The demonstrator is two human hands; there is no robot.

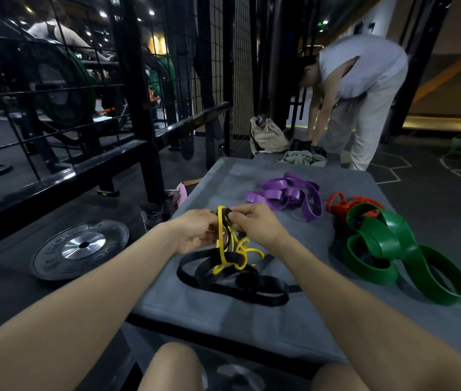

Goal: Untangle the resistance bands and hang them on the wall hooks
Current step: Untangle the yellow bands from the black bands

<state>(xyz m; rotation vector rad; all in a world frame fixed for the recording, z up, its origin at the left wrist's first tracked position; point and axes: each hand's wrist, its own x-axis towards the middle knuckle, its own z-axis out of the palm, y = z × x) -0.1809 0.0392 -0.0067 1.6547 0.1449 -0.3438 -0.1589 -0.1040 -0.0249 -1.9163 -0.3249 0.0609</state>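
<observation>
Yellow band and black band lie knotted together on the grey mat. Your left hand and right hand pinch the raised knot. Expect soft, stretchy rubber; grip beside the crossing.

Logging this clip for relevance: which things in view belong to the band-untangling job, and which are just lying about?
Part of the job:
yellow band and black band, tangled, pinched by left hand and right hand
purple band
red band
green band
grey mat they lie on

Lying about:
weight plate
beige bag
crumpled cloth
</observation>
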